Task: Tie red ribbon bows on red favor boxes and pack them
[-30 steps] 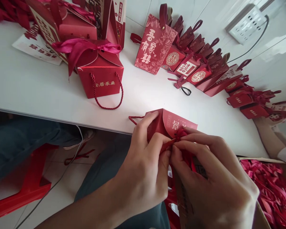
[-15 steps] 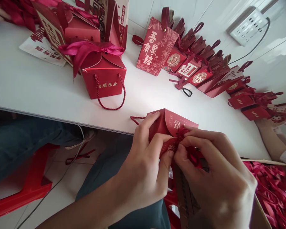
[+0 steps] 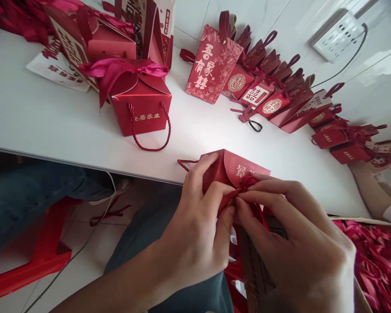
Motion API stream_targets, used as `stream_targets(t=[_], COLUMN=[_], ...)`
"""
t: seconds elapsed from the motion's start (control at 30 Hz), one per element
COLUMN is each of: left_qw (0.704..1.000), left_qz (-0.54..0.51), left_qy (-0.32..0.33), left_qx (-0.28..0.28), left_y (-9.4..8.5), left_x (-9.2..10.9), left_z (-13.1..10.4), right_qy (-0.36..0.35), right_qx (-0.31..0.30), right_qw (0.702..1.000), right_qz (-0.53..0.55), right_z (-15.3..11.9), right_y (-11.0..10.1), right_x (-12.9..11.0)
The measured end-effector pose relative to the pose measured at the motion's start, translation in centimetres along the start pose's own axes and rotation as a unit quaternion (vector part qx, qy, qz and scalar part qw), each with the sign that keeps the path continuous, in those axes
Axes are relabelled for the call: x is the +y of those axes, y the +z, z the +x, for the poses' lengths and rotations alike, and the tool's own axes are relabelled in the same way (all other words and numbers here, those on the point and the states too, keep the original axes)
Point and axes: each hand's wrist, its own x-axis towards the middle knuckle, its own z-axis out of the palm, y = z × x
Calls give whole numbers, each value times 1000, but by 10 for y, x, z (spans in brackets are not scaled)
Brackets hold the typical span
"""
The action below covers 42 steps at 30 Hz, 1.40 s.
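A red paper gift box (image 3: 215,171) with pale lettering and a red cord handle (image 3: 186,163) lies tilted at the table's near edge. My left hand (image 3: 198,213) wraps over it from the left, fingers on its top and its thumb and forefinger pinching a small flap. Against that flap, my right hand (image 3: 299,234) pinches a dark red ribbon (image 3: 247,181) at the box's closure. Part of the ribbon hangs down below the fingers. The fingertips of both hands nearly meet, and they hide much of the closure.
A finished-looking red box with a bow (image 3: 141,106) stands at the left on the white table (image 3: 111,145). Several gift boxes (image 3: 236,80) line the wall below a power strip (image 3: 340,37). A carton of ribbons (image 3: 378,261) is at lower right. Another person's arm (image 3: 371,189) reaches in from the right.
My right hand's fingertips have shifted slightly left and closed in on the flap beside the ribbon. My left hand and the box stay nearly where they were.
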Motion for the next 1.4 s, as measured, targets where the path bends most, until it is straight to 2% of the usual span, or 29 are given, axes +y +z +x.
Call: stream_targets(t=[0.23,0.57,0.87,1.0,1.2,1.4], left_qw=[1000,999,999,999,998,998], left_qz=[-12,-33,-44,-46,-54,-62], left_qy=[7,6,0,-12,-7,1], left_qx=[-5,-2,-9,-13,-18,-9], left_y=[1,1,1,1,0,2], left_x=[-2,-3,-3,-3,-5,-6], left_z=[0,2,3,2,2,1], right_qy=[-8,-2,-1,-11,-41,-1], right_qx=[-64,-34,-15,-26,-77,-6], right_qw=[998,999,1000,1000,996,1000], right_qz=[-2,32,20,1,-5,25], right_z=[5,3,0,-1,4,-1], right_y=[-2,0,3,1,-2,8], right_x=[1,9,6,2,4,13])
